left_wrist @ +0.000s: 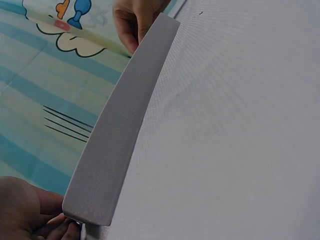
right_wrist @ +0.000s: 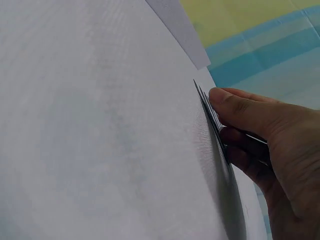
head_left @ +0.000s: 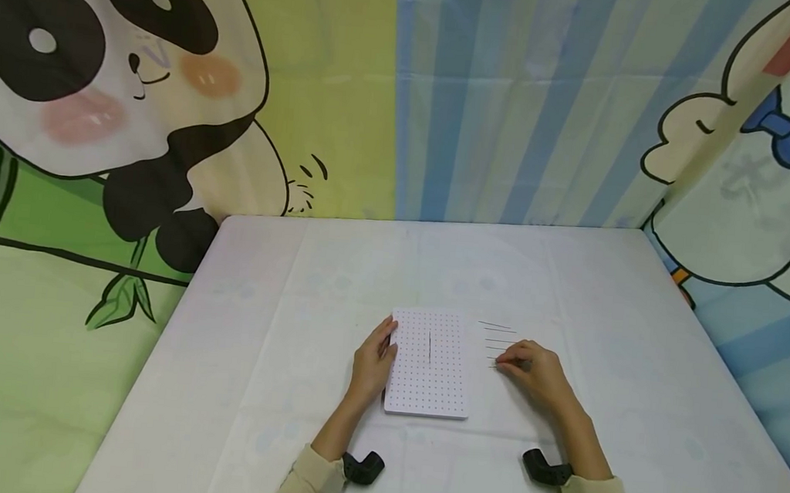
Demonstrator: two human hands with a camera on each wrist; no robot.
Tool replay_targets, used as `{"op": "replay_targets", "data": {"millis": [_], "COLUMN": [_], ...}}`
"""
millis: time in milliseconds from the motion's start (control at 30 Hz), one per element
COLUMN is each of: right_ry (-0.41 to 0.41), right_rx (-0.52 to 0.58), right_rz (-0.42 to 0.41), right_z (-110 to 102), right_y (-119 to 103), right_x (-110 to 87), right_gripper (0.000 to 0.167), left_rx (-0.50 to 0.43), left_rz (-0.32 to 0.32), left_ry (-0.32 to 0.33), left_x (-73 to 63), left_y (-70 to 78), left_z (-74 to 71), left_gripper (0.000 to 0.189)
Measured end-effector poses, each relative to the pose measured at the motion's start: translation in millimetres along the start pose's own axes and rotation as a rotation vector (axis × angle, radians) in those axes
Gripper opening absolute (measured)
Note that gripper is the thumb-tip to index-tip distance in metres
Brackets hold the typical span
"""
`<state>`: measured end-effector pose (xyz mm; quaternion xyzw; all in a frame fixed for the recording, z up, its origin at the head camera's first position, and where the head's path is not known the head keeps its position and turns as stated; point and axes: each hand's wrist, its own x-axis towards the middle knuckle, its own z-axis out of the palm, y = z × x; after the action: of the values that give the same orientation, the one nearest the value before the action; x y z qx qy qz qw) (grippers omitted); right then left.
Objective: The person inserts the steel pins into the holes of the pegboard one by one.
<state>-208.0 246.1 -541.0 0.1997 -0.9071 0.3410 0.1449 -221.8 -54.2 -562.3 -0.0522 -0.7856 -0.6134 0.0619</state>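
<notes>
A white board with a grid of small holes (head_left: pixel 408 387) lies on the table. My left hand (head_left: pixel 373 361) grips its left edge; in the left wrist view, this hand's fingers (left_wrist: pixel 50 202) are at the board's corner. Several thin dark pins (left_wrist: pixel 67 130) stand up from the board in a row, merging into one dark line in the head view. Right of the board, several loose pins (head_left: pixel 500 330) lie roughly parallel on the table. There my right hand (head_left: pixel 538 374) pinches at the nearest pin, its thumb and fingertips close together, with dark pins (right_wrist: pixel 212 117) beside them.
A white cloth covers the table (head_left: pixel 323 272). Behind it hangs a backdrop with a panda (head_left: pixel 186 153) and stripes (head_left: pixel 517 117). A black wrist mount (head_left: pixel 363 468) is on the left wrist, another mount (head_left: pixel 546 469) on the right.
</notes>
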Motion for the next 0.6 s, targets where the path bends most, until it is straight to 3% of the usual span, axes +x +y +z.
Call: {"op": "replay_targets", "data": {"millis": [600], "right_ry": [-0.039], "right_rx": [0.03], "right_rz": [0.004], "right_z": [4.0], "right_y": [5.5], "right_x": [0.4], "right_gripper": [0.016], "left_rx": [0.01], "left_rz": [0.008], "left_ry": [-0.006], "left_x": [0.0], "left_y": [0.0], "left_z": [-0.5], "left_gripper": [0.043]}}
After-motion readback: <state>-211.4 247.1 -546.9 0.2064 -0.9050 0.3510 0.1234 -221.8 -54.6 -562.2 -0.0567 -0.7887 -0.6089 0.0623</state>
